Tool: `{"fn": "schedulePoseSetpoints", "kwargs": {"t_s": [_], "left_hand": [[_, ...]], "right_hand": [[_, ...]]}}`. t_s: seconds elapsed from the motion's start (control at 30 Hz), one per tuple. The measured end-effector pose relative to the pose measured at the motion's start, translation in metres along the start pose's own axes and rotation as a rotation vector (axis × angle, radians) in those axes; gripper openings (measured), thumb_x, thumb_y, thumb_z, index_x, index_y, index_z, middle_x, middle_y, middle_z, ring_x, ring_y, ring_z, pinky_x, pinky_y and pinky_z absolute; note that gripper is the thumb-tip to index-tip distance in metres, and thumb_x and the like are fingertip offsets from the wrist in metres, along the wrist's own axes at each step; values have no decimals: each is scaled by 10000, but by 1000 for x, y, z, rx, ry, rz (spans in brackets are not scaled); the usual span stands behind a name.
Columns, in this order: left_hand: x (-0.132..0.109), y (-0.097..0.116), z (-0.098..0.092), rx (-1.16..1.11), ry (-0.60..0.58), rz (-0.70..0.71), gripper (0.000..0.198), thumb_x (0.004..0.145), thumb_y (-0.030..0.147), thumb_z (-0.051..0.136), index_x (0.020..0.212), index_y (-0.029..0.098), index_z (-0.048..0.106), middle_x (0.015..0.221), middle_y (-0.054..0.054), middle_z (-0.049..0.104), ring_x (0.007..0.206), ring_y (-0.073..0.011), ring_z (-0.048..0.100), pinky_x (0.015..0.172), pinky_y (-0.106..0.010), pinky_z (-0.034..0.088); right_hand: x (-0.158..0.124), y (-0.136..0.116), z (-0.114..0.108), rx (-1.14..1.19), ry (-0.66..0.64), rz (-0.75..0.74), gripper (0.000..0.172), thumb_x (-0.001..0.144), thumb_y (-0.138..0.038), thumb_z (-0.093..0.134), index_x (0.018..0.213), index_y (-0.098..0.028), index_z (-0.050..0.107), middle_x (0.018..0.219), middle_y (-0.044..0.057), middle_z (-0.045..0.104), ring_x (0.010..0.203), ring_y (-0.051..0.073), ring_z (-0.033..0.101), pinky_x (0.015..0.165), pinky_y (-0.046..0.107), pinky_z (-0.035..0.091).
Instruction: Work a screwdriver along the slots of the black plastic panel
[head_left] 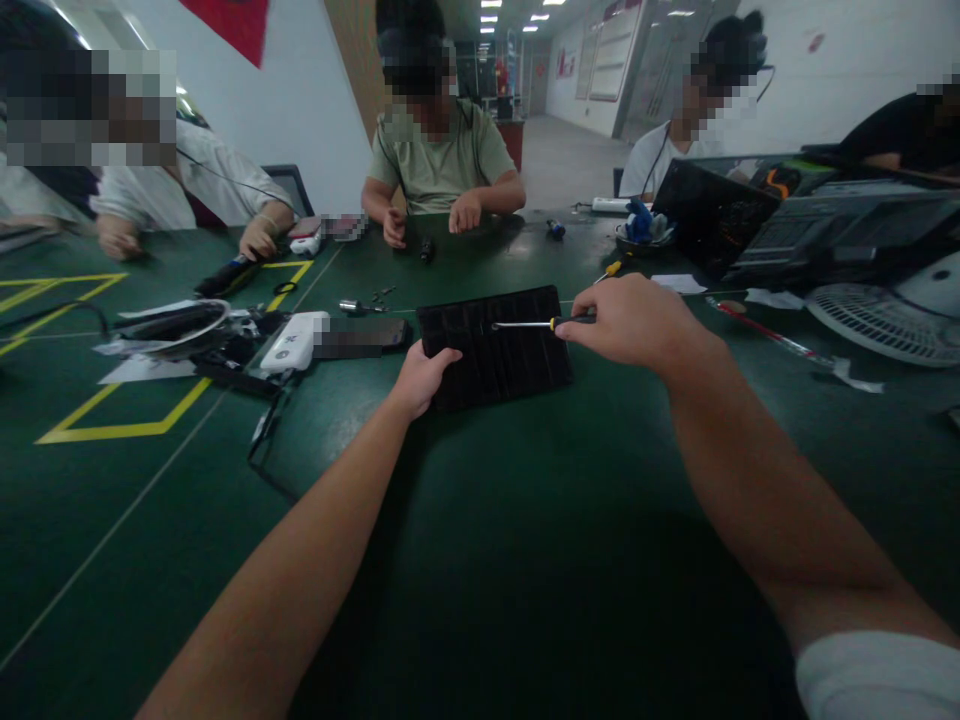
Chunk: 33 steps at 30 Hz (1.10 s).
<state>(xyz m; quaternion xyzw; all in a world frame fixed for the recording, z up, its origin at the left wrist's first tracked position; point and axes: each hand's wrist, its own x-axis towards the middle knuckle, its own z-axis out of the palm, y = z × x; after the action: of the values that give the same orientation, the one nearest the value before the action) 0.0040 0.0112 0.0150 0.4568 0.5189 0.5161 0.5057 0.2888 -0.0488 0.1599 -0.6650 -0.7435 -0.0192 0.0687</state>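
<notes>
A flat black panel (525, 365), rectangular with ridges or pockets across it, is tilted up over the middle of the table. My left hand (424, 378) grips its left edge, thumb on the face and the other fingers hidden behind. In my right hand (630, 320) is a screwdriver (525, 325) with a black and yellow handle. Its metal shaft points left across the panel's upper half; whether the tip touches the surface I cannot tell. Left of the panel lie a dark phone-like slab (364, 338), a small metal cylinder (350, 306) and some tiny loose parts (384, 293).
A white device (295, 340) and a heap of cables (180, 330) lie to the left on the green table (480, 560). On the right are a white fan (885, 315), a red tube-like tool (772, 330) and large black equipment (825, 230). Several people sit across the table.
</notes>
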Motion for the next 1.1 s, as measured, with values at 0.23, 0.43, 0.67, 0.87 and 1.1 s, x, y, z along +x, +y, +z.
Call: {"fn": "schedulePoseSetpoints", "kwargs": {"t_s": [0.23, 0.43, 0.67, 0.87, 1.1], "left_hand": [[0, 0, 2, 0, -19, 7, 401, 638, 288, 846, 1013, 218, 722, 978, -50, 802, 1050, -327, 800, 1053, -536, 660], [3, -2, -2, -4, -52, 25, 413, 639, 313, 862, 1019, 220, 732, 1007, -57, 820, 1079, -336, 808, 1059, -530, 655], [2, 0, -2, -8, -67, 25, 411, 655, 308, 868, 1034, 214, 739, 1063, -79, 840, 1115, -340, 816, 1036, -497, 661], [1, 1, -3, -10, -61, 11, 411, 661, 309, 877, 1039, 212, 749, 1039, -76, 839, 1076, -331, 820, 1015, -496, 663], [0, 0, -1, -3, -35, 18, 421, 635, 322, 874, 1019, 202, 748, 979, -64, 823, 1008, -316, 809, 1026, -511, 651]], "right_hand": [[1, 0, -1, -18, -35, 27, 456, 1006, -581, 655, 1226, -243, 867, 1163, 178, 844, 1064, 395, 760, 804, 466, 523], [-3, -2, 0, -3, -36, 29, 340, 978, -479, 673, 1208, -249, 772, 1140, 155, 821, 1022, 356, 736, 776, 428, 478], [-9, -4, 0, 23, -29, 9, 275, 949, -406, 674, 1165, -256, 755, 1094, 134, 812, 962, 321, 718, 761, 412, 463], [-4, -8, -4, 57, 21, 21, 261, 942, -426, 724, 1127, -271, 824, 1105, 128, 832, 991, 323, 737, 758, 407, 471], [-4, -9, -2, 45, 49, 4, 261, 950, -453, 739, 1105, -273, 847, 1088, 123, 838, 964, 325, 739, 750, 407, 468]]}}
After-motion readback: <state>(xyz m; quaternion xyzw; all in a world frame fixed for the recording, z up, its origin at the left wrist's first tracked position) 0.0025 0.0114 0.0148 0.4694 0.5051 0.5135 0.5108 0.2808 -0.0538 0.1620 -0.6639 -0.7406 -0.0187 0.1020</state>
